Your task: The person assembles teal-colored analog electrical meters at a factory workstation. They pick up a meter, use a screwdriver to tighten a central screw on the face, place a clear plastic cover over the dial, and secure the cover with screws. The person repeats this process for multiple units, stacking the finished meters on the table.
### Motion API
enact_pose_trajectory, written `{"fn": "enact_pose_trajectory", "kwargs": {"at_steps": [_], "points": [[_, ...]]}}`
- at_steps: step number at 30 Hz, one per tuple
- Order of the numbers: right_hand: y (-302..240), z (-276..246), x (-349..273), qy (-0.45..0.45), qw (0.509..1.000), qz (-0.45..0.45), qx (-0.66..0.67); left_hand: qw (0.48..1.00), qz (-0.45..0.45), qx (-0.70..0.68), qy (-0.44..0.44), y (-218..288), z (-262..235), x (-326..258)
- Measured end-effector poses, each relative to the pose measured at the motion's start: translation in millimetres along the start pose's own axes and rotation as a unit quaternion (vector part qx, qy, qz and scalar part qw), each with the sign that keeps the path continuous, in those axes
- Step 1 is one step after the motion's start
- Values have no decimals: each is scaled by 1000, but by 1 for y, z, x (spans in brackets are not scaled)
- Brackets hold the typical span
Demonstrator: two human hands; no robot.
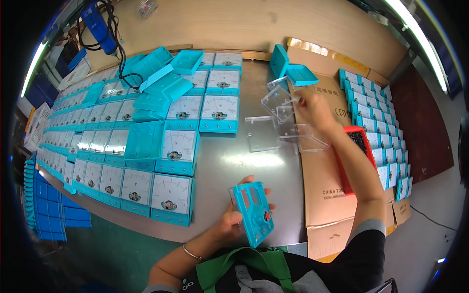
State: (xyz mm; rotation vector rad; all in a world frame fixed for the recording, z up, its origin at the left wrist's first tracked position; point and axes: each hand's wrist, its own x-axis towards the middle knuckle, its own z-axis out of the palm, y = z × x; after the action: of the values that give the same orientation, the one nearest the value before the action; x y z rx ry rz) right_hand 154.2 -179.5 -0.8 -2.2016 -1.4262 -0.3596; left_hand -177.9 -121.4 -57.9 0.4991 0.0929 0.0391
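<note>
My left hand (230, 220) grips a teal plastic meter housing (251, 212) near the table's front edge. The housing is tilted, showing rectangular openings and a round reddish part, and a clear edge shows along its left side. Farther off, my right hand (315, 111) is closed over a loose pile of clear plastic covers (285, 113). A small dark and reddish bit shows at its fingers; I cannot make out what it is. Another clear cover (262, 134) lies flat on the metal tabletop, left of the pile.
Rows of teal voltmeters (171, 193) fill the left side, with empty teal cases (161, 90) heaped on them. A red bin (348, 183) of small black parts stands on cardboard (320, 195) at right. More meters (371, 112) are stacked beyond. A blue power tool (99, 27) hangs upper left.
</note>
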Motion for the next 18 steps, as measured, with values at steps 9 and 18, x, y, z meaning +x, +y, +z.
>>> {"fn": "enact_pose_trajectory", "kwargs": {"at_steps": [9, 18], "points": [[113, 34, 51, -74, 938, 149, -303, 988, -15, -135, -70, 3, -9, -2], [-86, -88, -29, -94, 993, 56, 34, 991, 77, 41, -98, 7, -12, -7]]}}
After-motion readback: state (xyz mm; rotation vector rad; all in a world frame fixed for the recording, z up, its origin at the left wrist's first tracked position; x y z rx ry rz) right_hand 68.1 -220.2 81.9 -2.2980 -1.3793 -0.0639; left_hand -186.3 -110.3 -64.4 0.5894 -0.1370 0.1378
